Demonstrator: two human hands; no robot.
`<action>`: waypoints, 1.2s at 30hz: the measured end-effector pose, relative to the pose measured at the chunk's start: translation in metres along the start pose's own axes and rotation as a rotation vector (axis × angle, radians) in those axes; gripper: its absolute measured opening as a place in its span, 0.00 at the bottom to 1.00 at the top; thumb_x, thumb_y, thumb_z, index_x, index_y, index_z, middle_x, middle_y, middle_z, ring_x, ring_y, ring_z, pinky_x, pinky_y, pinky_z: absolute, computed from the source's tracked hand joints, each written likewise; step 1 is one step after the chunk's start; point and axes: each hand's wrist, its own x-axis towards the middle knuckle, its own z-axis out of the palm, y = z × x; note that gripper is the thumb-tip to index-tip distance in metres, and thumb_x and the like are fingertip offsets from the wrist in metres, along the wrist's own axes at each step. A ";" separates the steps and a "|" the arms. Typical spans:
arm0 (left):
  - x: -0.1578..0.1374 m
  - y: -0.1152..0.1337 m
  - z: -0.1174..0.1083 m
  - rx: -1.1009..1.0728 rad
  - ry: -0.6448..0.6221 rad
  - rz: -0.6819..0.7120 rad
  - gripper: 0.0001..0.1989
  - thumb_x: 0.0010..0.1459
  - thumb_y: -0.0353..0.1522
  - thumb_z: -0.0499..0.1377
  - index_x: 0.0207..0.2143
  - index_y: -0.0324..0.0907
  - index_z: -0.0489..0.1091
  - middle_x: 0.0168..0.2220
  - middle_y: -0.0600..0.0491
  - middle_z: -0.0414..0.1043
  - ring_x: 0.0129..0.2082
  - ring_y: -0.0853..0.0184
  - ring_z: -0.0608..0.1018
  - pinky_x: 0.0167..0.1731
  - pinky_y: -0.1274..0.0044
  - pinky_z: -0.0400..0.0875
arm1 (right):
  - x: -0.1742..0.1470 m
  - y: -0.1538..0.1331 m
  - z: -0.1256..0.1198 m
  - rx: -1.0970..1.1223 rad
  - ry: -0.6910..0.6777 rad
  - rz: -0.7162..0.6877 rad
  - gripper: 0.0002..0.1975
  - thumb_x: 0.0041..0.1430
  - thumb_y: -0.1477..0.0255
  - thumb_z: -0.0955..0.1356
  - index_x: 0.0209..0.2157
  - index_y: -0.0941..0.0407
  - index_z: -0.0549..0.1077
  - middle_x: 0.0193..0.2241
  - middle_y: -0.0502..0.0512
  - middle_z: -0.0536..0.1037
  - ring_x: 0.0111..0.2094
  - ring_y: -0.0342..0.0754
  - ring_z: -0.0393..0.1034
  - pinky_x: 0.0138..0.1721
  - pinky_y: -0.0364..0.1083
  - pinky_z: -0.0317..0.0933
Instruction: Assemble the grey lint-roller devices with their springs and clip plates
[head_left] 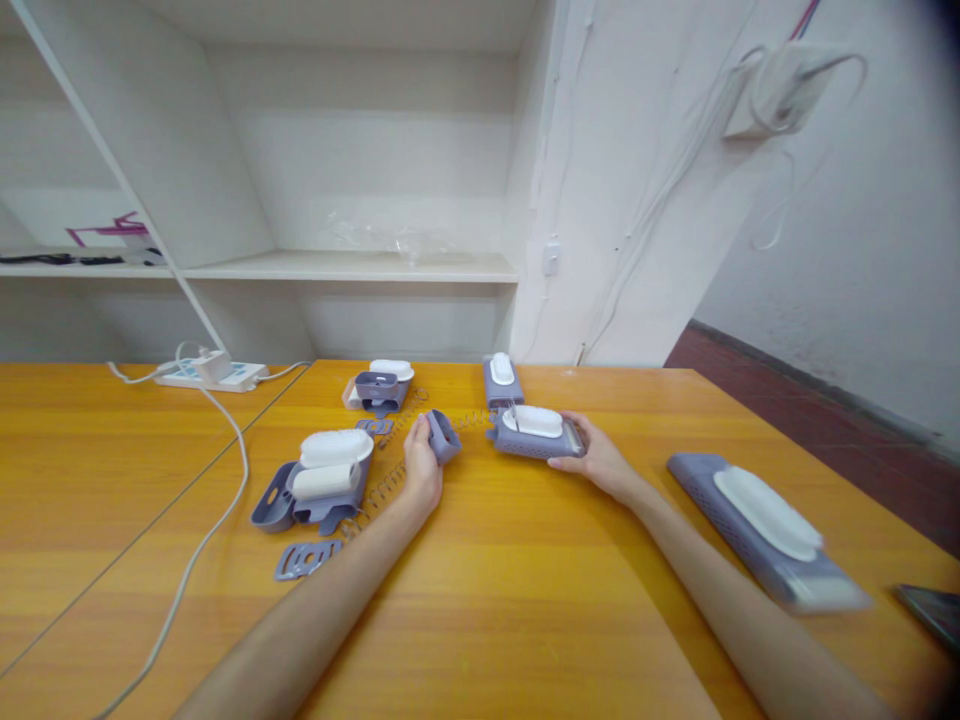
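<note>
My left hand [422,468] is closed around a grey-purple plastic end cap [445,438], lifted a little off the table. To its right, my right hand [598,460] grips the end of a grey-purple plastic housing [525,446] topped with a white oval piece [534,422]. A thin coil spring [474,418] stretches between the cap and the housing; whether it is attached to either is unclear. Left of my left hand lie a similar housing with a white oval piece [335,447], a white cylinder [326,482], an open cup [274,500], a slotted flat plate [306,560] and another spring [386,487].
Farther back sit another group of parts [380,388] and an upright-looking unit [501,382]. A blurred whole unit [757,520] lies at right, near a dark flat device [930,610]. A power strip [225,374] and white cable [238,480] occupy the left.
</note>
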 end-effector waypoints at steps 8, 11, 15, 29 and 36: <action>0.000 0.002 0.000 0.050 0.051 0.068 0.16 0.49 0.44 0.58 0.31 0.41 0.63 0.23 0.59 0.64 0.20 0.72 0.70 0.17 0.81 0.64 | 0.000 0.007 -0.005 0.212 0.182 0.037 0.36 0.38 0.65 0.75 0.51 0.54 0.64 0.51 0.57 0.69 0.51 0.55 0.65 0.55 0.55 0.55; -0.001 0.002 0.000 0.063 0.043 0.075 0.17 0.47 0.44 0.59 0.32 0.41 0.63 0.24 0.59 0.64 0.20 0.73 0.69 0.18 0.82 0.64 | 0.000 0.008 -0.005 0.227 0.186 0.029 0.37 0.38 0.66 0.76 0.52 0.55 0.63 0.51 0.57 0.69 0.51 0.55 0.65 0.55 0.56 0.55; -0.002 0.002 0.000 0.077 0.033 0.070 0.18 0.46 0.45 0.60 0.33 0.40 0.64 0.25 0.59 0.64 0.21 0.73 0.68 0.19 0.82 0.63 | -0.001 0.005 -0.004 0.232 0.179 0.038 0.38 0.36 0.67 0.77 0.51 0.54 0.63 0.50 0.56 0.70 0.49 0.55 0.66 0.54 0.56 0.56; -0.006 0.003 0.000 0.143 0.010 0.125 0.18 0.44 0.43 0.64 0.33 0.41 0.67 0.27 0.58 0.67 0.25 0.73 0.69 0.26 0.81 0.63 | -0.002 0.002 -0.008 0.465 0.143 0.022 0.34 0.37 0.72 0.76 0.49 0.52 0.65 0.50 0.55 0.70 0.50 0.54 0.65 0.55 0.55 0.56; -0.009 0.007 0.003 0.170 -0.056 0.096 0.17 0.43 0.43 0.65 0.31 0.40 0.68 0.26 0.57 0.67 0.25 0.72 0.70 0.25 0.81 0.65 | -0.008 0.002 -0.015 0.669 0.029 0.100 0.27 0.43 0.74 0.71 0.47 0.46 0.64 0.48 0.50 0.71 0.50 0.55 0.65 0.48 0.61 0.63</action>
